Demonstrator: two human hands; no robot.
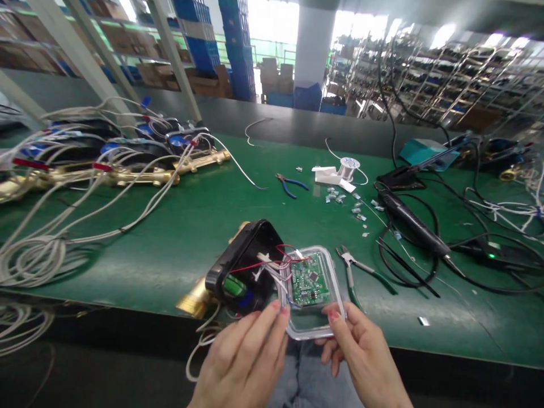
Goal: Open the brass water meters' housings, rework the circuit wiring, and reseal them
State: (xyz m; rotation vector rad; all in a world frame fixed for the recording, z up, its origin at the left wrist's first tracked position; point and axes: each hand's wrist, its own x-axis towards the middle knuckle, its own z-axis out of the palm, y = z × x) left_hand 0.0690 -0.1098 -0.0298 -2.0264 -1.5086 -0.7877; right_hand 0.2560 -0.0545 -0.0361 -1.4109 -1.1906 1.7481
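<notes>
Near the front edge of the bench, my right hand (361, 345) pinches the lower right corner of a clear plastic cover (312, 328), thumb on top and fingers beneath. Inside the cover lies a green circuit board (312, 280). My left hand (250, 351) has its fingers closed together at the cover's lower left edge. Red and white wires (272, 265) run from the board into an open black housing (242, 266). That housing sits tilted on a brass fitting (193, 299) and holds a green cylindrical part (234, 286).
Green-handled cutters (365, 275) lie right of the cover; blue-handled pliers (292, 184) lie farther back. A solder spool (347, 168) stands behind several small loose parts (338, 197). A black corded tool (412, 224) is at right. Brass pipe assemblies (127, 174) with coiled cables (36, 258) fill the left.
</notes>
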